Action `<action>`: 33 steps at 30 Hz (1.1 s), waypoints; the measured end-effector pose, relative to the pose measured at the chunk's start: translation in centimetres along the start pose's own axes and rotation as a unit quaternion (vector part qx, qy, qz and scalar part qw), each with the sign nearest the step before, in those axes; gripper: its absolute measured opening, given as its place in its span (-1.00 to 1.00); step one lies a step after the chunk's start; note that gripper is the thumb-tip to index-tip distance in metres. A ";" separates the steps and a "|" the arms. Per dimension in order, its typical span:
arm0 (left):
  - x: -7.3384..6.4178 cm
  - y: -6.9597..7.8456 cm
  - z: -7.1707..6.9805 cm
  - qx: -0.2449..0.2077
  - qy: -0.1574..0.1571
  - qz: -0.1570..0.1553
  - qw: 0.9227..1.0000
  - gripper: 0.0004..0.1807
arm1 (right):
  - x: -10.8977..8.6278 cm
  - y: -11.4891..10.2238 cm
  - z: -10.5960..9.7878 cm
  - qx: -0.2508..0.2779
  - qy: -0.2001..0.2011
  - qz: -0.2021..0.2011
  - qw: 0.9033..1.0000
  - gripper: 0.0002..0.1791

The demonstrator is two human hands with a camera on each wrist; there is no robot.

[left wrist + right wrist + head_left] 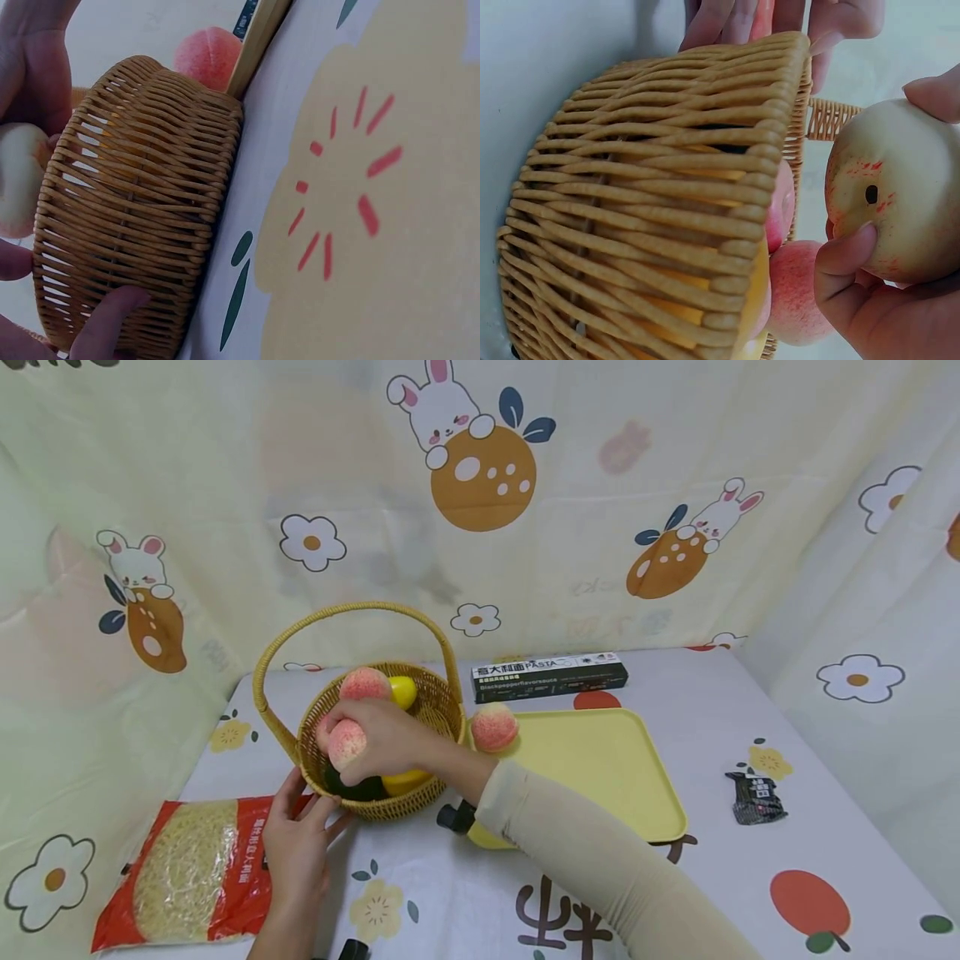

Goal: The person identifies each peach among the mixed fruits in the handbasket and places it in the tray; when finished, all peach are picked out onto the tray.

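My right hand point(390, 735) holds a peach point(907, 187) over the left part of a wicker basket point(401, 810), thumb and fingers round the fruit. The peach's pale end with a small dark hole faces the right wrist camera. My left hand point(295, 847) grips the basket's front left side, its thumb against the woven wall in the left wrist view. Inside the basket lie another peach point(365, 682), a bright yellow fruit point(403, 692), a dark green item point(358, 788) and a yellow-orange item point(405, 782). My right hand and forearm partly hide the contents.
A peach point(494, 727) sits at the left edge of a yellow tray point(600, 768). Behind the tray is a black pasta box point(551, 681). A red bag of pasta point(187, 868) lies at the left, a small black packet point(757, 798) at the right. The basket's tall handle point(375, 606) arches upward.
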State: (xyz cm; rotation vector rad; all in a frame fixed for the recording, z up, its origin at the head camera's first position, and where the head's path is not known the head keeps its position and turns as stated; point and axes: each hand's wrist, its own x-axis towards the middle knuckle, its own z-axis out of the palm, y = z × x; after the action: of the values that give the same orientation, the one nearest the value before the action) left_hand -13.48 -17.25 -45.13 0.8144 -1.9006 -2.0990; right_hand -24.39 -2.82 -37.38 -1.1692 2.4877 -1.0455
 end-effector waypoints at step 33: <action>-0.1 -0.1 0.1 0.006 0.007 0.002 1.000 -0.14 | -5.2 1.5 -4.0 0.033 0.044 0.047 0.997 -0.38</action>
State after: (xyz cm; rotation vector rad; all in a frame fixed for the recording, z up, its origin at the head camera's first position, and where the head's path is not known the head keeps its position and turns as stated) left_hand -13.45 -17.11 -45.22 0.8256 -1.9083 -2.0764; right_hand -23.56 3.75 -36.06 -0.9976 2.5265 -1.1667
